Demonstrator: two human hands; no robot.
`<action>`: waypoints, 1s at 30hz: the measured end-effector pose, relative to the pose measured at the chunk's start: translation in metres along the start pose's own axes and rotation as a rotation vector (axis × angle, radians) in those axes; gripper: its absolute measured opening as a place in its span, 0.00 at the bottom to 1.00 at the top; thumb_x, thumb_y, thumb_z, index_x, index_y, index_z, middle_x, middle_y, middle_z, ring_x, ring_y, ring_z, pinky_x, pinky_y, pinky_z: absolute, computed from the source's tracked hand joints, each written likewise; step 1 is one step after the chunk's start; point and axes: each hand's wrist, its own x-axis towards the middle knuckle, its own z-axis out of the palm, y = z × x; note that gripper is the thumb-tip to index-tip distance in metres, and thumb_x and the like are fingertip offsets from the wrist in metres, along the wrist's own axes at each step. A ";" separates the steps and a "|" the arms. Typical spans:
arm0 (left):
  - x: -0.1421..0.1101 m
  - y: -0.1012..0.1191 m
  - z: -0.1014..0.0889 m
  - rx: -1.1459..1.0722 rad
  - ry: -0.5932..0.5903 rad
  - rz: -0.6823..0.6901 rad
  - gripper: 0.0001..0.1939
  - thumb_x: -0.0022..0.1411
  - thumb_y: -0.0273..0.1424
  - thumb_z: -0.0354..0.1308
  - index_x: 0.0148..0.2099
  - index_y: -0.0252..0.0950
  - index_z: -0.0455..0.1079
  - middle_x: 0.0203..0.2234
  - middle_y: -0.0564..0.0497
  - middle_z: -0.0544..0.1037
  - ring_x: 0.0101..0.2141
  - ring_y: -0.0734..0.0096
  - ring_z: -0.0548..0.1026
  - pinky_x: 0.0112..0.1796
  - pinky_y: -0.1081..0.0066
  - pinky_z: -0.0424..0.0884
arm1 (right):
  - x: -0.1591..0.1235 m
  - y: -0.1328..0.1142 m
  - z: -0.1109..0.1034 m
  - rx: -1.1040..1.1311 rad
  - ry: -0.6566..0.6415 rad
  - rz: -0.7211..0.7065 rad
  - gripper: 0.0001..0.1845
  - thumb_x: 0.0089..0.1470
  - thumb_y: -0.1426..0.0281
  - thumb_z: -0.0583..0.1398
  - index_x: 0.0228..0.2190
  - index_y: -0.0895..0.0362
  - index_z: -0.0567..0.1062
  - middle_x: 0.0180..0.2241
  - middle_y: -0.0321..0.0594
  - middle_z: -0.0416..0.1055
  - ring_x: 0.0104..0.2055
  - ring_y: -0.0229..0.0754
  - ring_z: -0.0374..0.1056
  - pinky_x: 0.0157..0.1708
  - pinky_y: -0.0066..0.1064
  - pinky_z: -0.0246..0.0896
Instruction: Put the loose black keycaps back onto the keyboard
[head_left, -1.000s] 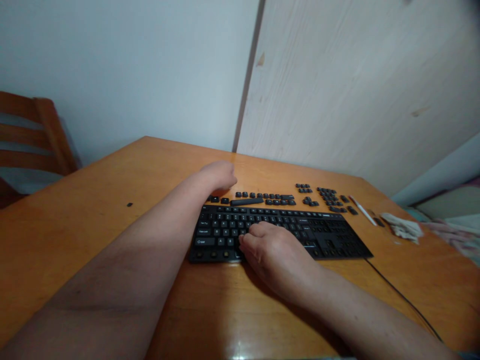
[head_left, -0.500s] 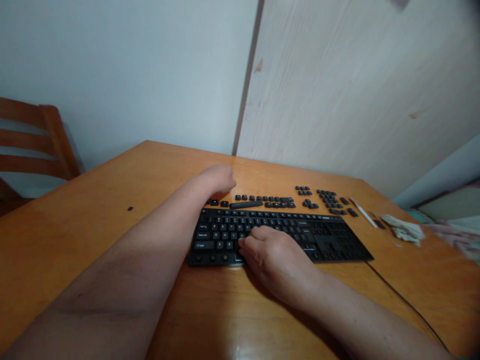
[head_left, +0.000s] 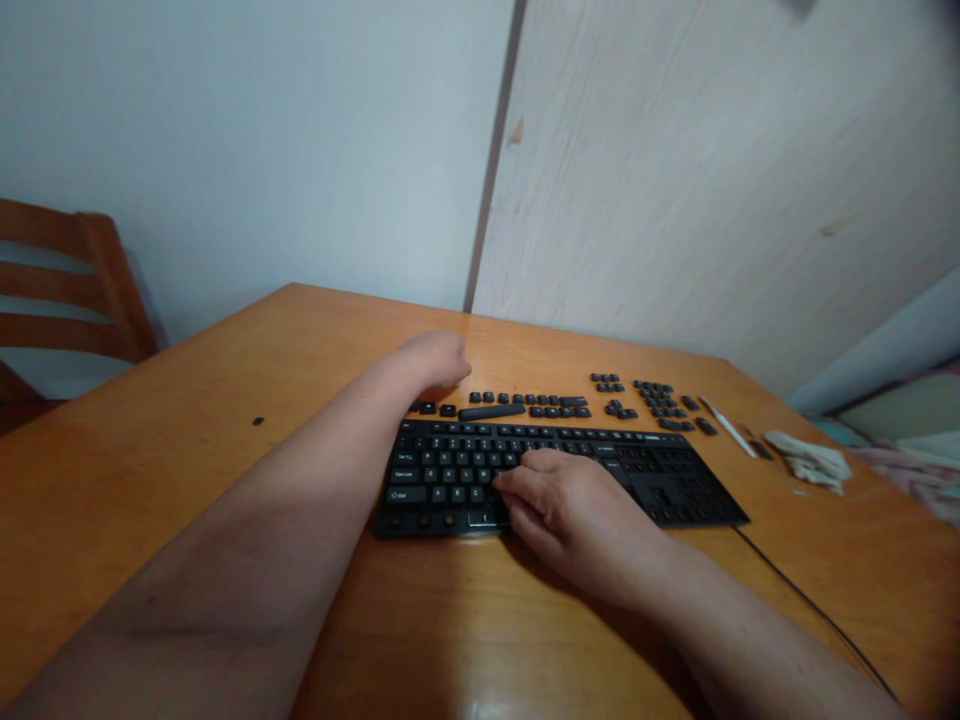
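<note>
A black keyboard (head_left: 450, 450) lies on the table, with keycaps over its letter area and bare switch positions along the bottom row and on the right block. My right hand (head_left: 570, 510) is over its lower middle, fingers bent and closed, fingertips down among the lower letter keys. What those fingertips hold, if anything, is hidden. Beyond the keyboard's far left corner, my left hand (head_left: 444, 358) is curled by a row of loose keycaps (head_left: 517, 398). Its fingers are mostly out of sight behind the hand. A long loose space bar (head_left: 491, 411) lies just behind the keyboard.
More loose keycaps (head_left: 658, 398) are grouped at the back right. Beside them are a white pen-like stick (head_left: 726, 425) and a crumpled pale cloth (head_left: 810, 460). One small dark piece (head_left: 258, 421) lies far left. A cable (head_left: 810, 605) runs to the right, and a wooden chair (head_left: 112, 285) stands left.
My right hand has shifted slightly right along the keyboard, uncovering a letter key on the lower row and more of the bottom edge. My left hand has stayed nearly still.
</note>
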 end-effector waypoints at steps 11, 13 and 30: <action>-0.001 0.001 0.001 -0.054 0.021 -0.012 0.07 0.51 0.32 0.58 0.31 0.36 0.75 0.29 0.42 0.79 0.34 0.57 0.74 0.35 0.64 0.66 | 0.001 0.003 0.004 -0.027 0.005 -0.011 0.16 0.59 0.74 0.55 0.46 0.57 0.79 0.29 0.39 0.70 0.32 0.39 0.64 0.33 0.29 0.57; -0.001 0.001 0.001 -0.073 0.024 -0.021 0.06 0.50 0.32 0.58 0.31 0.37 0.75 0.28 0.43 0.78 0.34 0.57 0.74 0.35 0.64 0.66 | 0.002 0.003 0.005 -0.028 0.003 -0.013 0.17 0.59 0.74 0.55 0.46 0.57 0.78 0.29 0.39 0.70 0.33 0.39 0.64 0.34 0.29 0.57; 0.000 -0.002 0.001 -0.069 -0.002 -0.010 0.08 0.51 0.33 0.57 0.34 0.38 0.76 0.30 0.42 0.79 0.36 0.55 0.74 0.37 0.63 0.65 | -0.001 -0.002 0.005 -0.041 -0.010 -0.121 0.14 0.60 0.72 0.55 0.44 0.55 0.78 0.28 0.37 0.69 0.31 0.40 0.62 0.32 0.31 0.53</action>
